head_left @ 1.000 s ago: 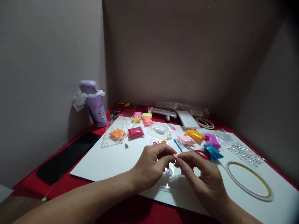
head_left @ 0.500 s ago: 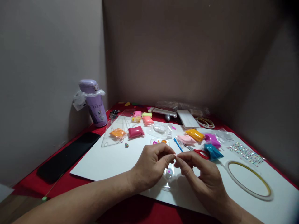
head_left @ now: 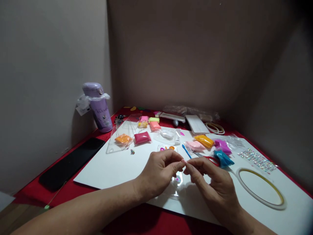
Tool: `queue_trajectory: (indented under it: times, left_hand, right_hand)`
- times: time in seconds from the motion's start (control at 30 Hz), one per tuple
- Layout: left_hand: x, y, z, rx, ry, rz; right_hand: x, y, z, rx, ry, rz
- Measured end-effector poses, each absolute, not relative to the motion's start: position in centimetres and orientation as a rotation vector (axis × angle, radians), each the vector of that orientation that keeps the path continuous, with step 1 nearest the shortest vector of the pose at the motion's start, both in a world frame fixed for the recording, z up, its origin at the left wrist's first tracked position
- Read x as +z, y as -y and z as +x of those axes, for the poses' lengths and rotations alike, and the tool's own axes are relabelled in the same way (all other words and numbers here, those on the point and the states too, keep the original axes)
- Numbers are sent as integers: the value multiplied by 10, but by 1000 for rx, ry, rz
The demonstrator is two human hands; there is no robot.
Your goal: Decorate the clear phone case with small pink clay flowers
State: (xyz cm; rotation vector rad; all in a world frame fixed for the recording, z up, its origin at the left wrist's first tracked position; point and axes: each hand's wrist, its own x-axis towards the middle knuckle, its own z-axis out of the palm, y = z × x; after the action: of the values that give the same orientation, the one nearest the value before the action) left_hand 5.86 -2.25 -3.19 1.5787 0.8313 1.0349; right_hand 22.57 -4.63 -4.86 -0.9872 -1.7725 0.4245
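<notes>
My left hand (head_left: 156,176) and my right hand (head_left: 215,187) meet above the white board (head_left: 112,173), fingertips almost touching. Between them both pinch a tiny pale pink piece of clay (head_left: 184,161), mostly covered by the fingers. Below the hands lies a clear plastic tray (head_left: 181,192) with a small pale shape and a pink dot (head_left: 177,179) in it. Orange and magenta bits show at the tray's far end. Just beyond the right hand are a blue modelling tool (head_left: 186,151), red-handled scissors (head_left: 211,159) and a pale pink clay packet (head_left: 195,146).
An embroidery-hoop-like ring (head_left: 261,188) and a rhinestone sheet (head_left: 257,160) lie at the right. Several clay packets, such as a teal one (head_left: 223,159) and a red one (head_left: 142,137), are spread around. A purple bottle (head_left: 99,107) and black phone (head_left: 70,163) are at the left.
My fingertips have shifted slightly around the pink clay, and more of it shows now. Otherwise both hands stay in nearly the same place.
</notes>
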Motion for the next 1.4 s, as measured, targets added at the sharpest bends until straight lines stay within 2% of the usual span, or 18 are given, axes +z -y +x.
queue_trajectory:
  times: [0.4, 1.4]
  left_hand:
    - [-30, 23, 58, 1061, -900, 1764]
    - [-34, 23, 58, 1051, -884, 1753]
  right_hand:
    - [-53, 44, 227, 339, 1785, -1017]
    - [-53, 43, 227, 344, 1777, -1019]
